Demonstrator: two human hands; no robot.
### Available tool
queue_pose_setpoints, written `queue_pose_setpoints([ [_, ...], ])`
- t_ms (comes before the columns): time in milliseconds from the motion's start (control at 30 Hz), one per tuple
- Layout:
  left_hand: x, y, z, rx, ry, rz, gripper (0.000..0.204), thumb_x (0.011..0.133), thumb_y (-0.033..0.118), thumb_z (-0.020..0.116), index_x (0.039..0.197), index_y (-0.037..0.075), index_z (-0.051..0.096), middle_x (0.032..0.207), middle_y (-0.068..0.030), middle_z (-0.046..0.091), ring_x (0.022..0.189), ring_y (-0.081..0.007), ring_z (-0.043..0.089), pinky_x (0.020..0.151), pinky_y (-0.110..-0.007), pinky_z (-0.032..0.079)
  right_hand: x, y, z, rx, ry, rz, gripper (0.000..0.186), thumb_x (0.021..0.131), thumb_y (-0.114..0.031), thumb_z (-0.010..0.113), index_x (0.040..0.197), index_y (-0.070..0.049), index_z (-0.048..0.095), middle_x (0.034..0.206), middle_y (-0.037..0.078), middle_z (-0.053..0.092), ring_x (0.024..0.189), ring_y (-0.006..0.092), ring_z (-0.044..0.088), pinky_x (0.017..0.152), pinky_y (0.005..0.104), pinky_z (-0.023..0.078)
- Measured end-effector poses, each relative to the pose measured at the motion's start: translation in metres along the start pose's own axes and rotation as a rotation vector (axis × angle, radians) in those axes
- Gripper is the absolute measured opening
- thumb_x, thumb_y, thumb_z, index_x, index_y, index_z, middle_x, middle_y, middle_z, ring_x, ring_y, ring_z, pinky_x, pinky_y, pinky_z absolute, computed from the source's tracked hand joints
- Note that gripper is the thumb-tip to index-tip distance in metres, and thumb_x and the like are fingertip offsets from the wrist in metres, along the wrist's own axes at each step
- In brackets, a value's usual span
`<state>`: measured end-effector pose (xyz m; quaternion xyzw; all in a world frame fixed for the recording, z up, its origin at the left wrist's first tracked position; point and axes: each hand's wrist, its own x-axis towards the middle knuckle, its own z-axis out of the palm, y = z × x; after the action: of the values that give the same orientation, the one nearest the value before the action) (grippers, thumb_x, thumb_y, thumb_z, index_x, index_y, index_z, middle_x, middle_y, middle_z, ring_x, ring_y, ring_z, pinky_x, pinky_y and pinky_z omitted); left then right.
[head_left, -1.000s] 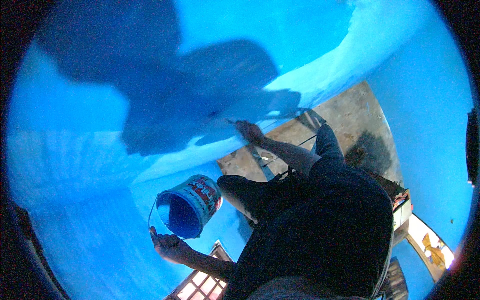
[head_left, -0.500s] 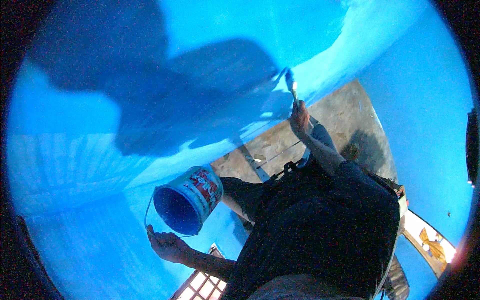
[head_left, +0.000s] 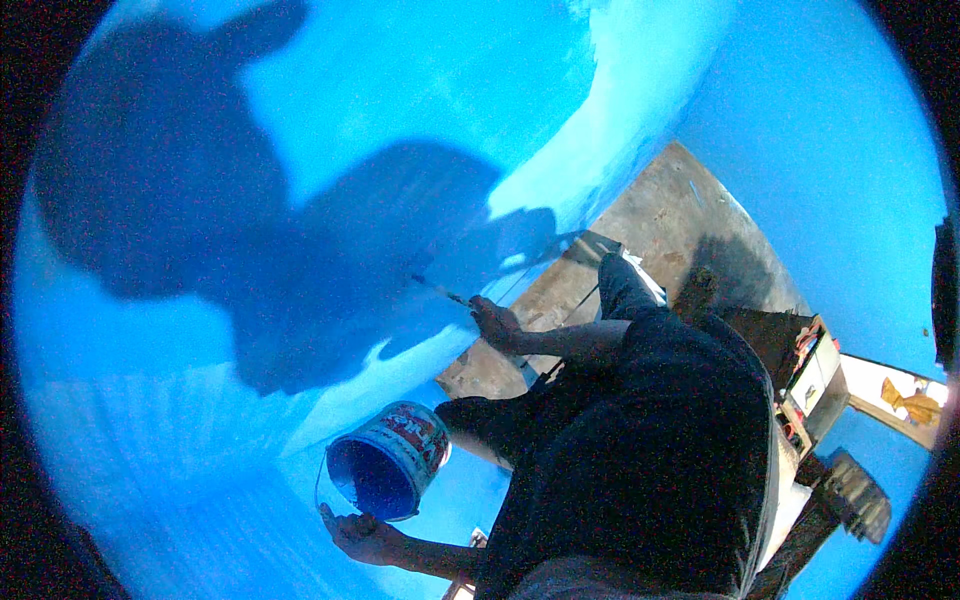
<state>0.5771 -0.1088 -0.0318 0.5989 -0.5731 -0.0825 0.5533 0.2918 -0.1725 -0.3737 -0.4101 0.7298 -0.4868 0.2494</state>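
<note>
My right hand point(head_left: 495, 325) is closed round the handle of a paintbrush point(head_left: 447, 295). The brush points left, its dark bristles against the blue wall point(head_left: 430, 90) in the shadow of my body; whether they press on it I cannot tell. At the lower left, my left hand point(head_left: 365, 538) is closed on the thin wire handle of a paint bucket point(head_left: 418, 432). The bucket hangs tilted, its mouth toward me. Blue coats its inside, and worn red and white printing covers its outer side.
Paler blue shows along the lower wall. Below lies a stained grey-brown floor point(head_left: 655, 200), running to another blue wall point(head_left: 850, 180) at right. A cabinet point(head_left: 822, 375) with small items stands at lower right, beside a bright opening point(head_left: 868, 380). Part of a ladder-like frame is under me.
My right hand has swung left and down with the brush, from the wall's lower edge into the shadowed area. The bucket and my left hand sit slightly lower and further right in view.
</note>
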Motion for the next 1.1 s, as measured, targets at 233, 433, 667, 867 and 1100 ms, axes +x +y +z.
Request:
queue_pose_setpoints([
  [233, 0.004, -0.003, 0.000, 0.026, 0.006, -0.022, 0.040, 0.089, 0.014, 0.045, 0.120, -0.010, 0.052, 0.060, 0.0075, 0.021, 0.045, -0.0037, 0.019, 0.039, -0.020, 0.015, 0.062, 0.077, -0.119, -0.028, 0.114, -0.087, 0.024, 0.092, -0.022, 0.049, 0.111, -0.008, 0.054, 0.097, 0.017, 0.063, 0.078, 0.0397, 0.061, 0.060, 0.0480, 0.049],
  [433, 0.007, -0.013, -0.002, -0.289, -0.011, -0.151, 0.040, 0.090, 0.015, 0.046, 0.120, -0.010, 0.052, 0.060, 0.0078, 0.022, 0.046, -0.0035, 0.020, 0.040, -0.020, 0.016, 0.061, 0.103, -0.210, -0.194, 0.497, 0.058, 0.015, 0.090, -0.020, 0.050, 0.102, -0.010, 0.053, 0.086, 0.022, 0.062, 0.076, 0.0444, 0.060, 0.059, 0.0505, 0.045],
  [667, 0.008, -0.010, 0.004, -0.393, -0.073, -0.134, 0.039, 0.092, 0.016, 0.045, 0.120, -0.010, 0.052, 0.061, 0.0060, 0.029, 0.048, -0.0029, 0.026, 0.041, -0.019, 0.021, 0.074, 0.095, -0.133, -0.290, 0.626, 0.308, 0.033, 0.093, -0.026, 0.047, 0.120, -0.008, 0.052, 0.069, 0.020, 0.060, 0.061, 0.0394, 0.059, 0.051, 0.0480, 0.043],
  [867, 0.020, -0.004, 0.006, 0.144, -0.068, 0.446, 0.031, 0.091, 0.013, 0.046, 0.110, -0.009, 0.057, 0.067, 0.0008, 0.044, 0.050, -0.0030, 0.033, 0.043, -0.021, 0.029, 0.013, 0.008, -0.052, 0.141, 0.418, -0.116, 0.027, 0.090, -0.017, 0.054, 0.114, -0.004, 0.056, 0.076, 0.018, 0.063, 0.056, 0.0312, 0.055, 0.049, 0.0420, 0.039],
  [1100, 0.019, 0.017, 0.021, -0.615, -0.278, -0.626, 0.025, 0.087, 0.017, 0.054, 0.101, 0.000, 0.065, 0.058, 0.0066, 0.043, 0.049, -0.0037, 0.035, 0.044, -0.021, 0.027, 0.021, -0.095, -0.183, -0.311, -0.097, -0.465, 0.024, 0.089, -0.021, 0.055, 0.102, -0.002, 0.061, 0.065, 0.007, 0.058, 0.054, 0.0150, 0.053, 0.050, 0.0358, 0.042],
])
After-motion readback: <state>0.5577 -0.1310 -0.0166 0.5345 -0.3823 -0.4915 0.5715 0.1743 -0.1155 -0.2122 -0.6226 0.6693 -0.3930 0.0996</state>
